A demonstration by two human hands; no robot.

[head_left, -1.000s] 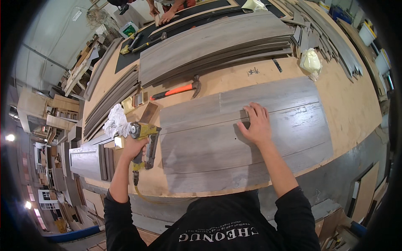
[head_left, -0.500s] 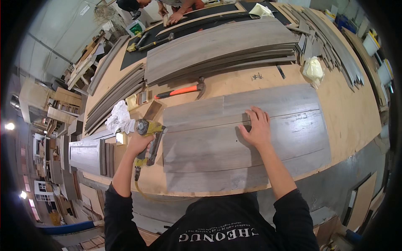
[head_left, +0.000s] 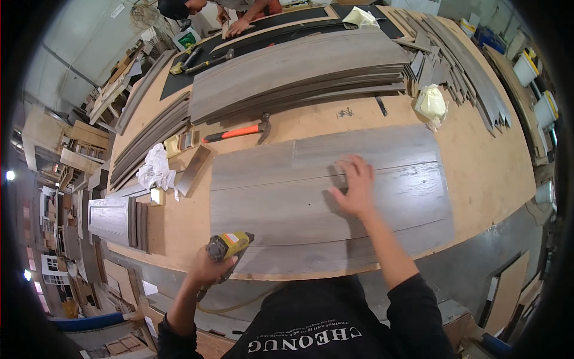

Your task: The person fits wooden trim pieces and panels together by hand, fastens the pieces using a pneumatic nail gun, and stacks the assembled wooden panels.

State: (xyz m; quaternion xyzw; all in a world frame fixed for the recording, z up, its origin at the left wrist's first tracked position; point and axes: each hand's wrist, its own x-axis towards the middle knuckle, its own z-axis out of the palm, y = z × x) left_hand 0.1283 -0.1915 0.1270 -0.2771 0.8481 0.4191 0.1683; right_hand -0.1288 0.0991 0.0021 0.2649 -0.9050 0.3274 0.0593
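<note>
Left hand (head_left: pixel 209 267) grips nailer (head_left: pixel 231 244), lower left; right hand (head_left: pixel 357 190) splays, empty, over flat, grainy planks (head_left: pixel 269 206), centre; hammer (head_left: pixel 234 132) above.

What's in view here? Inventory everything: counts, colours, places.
Power tool: 1, yellow-black, panel's near left corner
Plank panel: 1, grey, table's near side
Hammer: 1, orange-black, beyond panel
Board stack: 1, grey, beyond hammer
Loose strips: many, grey, far right
Cloth: 1, white, left of panel
Small pieces: several, dark, beyond panel
Bags: 2, pale yellow, right, far side
Worktable: 1, tan, centre
Background wood: uncountable, mixed browns, left
Co-worker: 1, dark headwear, far side
Left hand: 1, bare, gripping power tool
Right hand: 1, bare, over panel
</note>
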